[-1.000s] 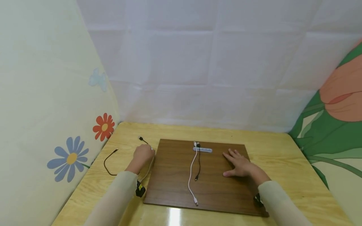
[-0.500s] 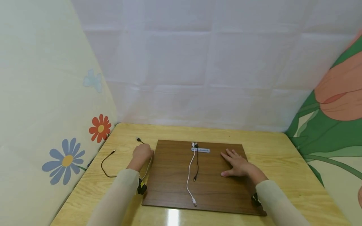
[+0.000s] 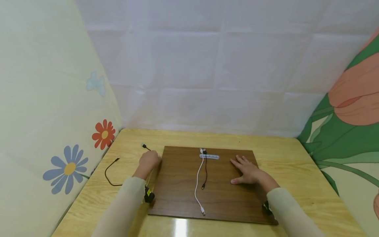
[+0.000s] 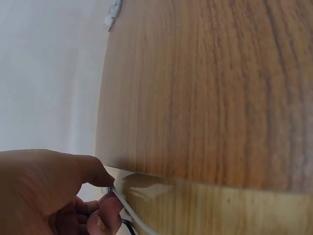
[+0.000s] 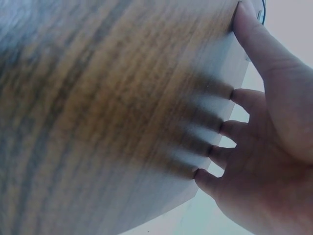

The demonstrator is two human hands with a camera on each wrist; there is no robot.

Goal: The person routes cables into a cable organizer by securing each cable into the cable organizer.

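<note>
In the left wrist view my left hand (image 4: 54, 191) pinches a white cable (image 4: 133, 213) near its end, between thumb and index finger, just off the side of the brown wooden board (image 3: 174, 187). Seen from the head, the left hand (image 3: 149, 161) is at the board's left edge. My right hand (image 3: 248, 172) rests on the board's right part with fingers spread. Its fingertips touch the wood in the right wrist view. A second white cable (image 3: 196, 187) and a short black cable (image 3: 206, 172) lie lengthwise on the board, their upper ends over a pale blue strip (image 3: 213, 156).
Left of the board, a black cable (image 3: 107, 177) curves over the yellow wood-grain table (image 3: 284, 148). A black USB plug (image 3: 144, 145) lies beyond the left hand. A white sheet (image 3: 183, 65) stands behind, with flower-patterned walls at both sides.
The view has shifted slightly. The white cable's visible stretch below my left hand has drawn in closer to the wrist. Both hands stay in nearly the same place.
</note>
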